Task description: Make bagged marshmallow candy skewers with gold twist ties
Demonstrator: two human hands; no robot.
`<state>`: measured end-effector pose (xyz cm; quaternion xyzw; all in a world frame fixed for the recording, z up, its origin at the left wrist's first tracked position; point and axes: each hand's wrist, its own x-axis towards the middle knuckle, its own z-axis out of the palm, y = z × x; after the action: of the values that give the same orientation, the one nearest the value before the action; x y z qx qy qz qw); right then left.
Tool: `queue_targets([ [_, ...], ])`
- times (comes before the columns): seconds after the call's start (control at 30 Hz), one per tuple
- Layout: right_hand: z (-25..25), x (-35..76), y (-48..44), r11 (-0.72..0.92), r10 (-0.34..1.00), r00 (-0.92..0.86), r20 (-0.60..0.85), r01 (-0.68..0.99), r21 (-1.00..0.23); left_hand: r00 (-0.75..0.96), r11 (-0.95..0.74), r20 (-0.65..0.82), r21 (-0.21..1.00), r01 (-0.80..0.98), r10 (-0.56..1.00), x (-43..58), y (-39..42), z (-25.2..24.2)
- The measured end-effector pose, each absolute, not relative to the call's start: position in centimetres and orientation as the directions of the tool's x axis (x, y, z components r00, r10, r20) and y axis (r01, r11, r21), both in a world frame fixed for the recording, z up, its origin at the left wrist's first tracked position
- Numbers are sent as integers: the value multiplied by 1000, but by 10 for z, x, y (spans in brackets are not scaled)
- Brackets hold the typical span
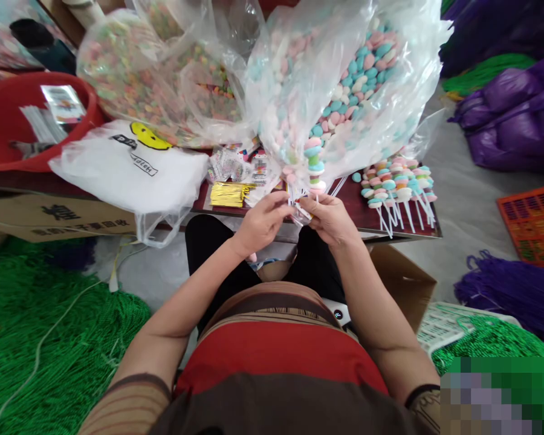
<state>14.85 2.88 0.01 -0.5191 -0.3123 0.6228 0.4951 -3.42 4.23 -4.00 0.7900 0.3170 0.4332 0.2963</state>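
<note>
So a candy skewer [314,164], pastel pieces stacked on a white stick, is held upright by its lower end in the right hand [329,217], thumb and fingers pinched together, over the table's near edge. A bit of clear plastic wrapper [301,213] is pinched by the left hand [263,222] right beside it, fingertips drawn in. More skewers [401,181] are piled on the right of the table [359,208]. Gold twist ties [229,194] are bunched left of the hands, and a big clear bag of candies [360,84] is parked on the far side.
</note>
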Motion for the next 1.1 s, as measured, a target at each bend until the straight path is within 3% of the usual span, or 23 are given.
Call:
queue_targets([
  [0.1, 2, 143, 24, -214, 956, 135, -260, -284, -935, 280, -205, 192, 979, 16, 940, -25, 36, -33],
  [0.17, 3, 141, 21, -138, 960, 203, -193, -258, -956, 324, 84, -33, 986, -147, 946, -20, 31, -28],
  [0.27, -1, 139, 19, -53, 958, 263, -114, -230, -972, 423, 314, -234, 941, -128, 876, -19, 25, -20],
  [0.4, -11, 139, 17, -45, 947, 303, -112, -219, -975, 340, 286, -276, 958, 22, 899, -26, 24, -16],
  [0.6, -19, 139, 14, -109, 958, 234, -164, -233, -966, 274, 68, -109, 986, 155, 956, -32, 31, -18],
  [0.77, -14, 136, 14, -81, 953, 263, -151, -258, -963, 256, 178, -175, 984, 10, 951, -28, 29, -22],
  [1.0, -30, 129, 15, -72, 925, 367, -98, -85, -994, 156, 199, -179, 972, -122, 971, -18, 26, -34],
  [1.1, -32, 129, 16, -50, 922, 381, -72, -68, -996, 202, 240, -205, 957, -166, 958, -20, 26, -33],
])
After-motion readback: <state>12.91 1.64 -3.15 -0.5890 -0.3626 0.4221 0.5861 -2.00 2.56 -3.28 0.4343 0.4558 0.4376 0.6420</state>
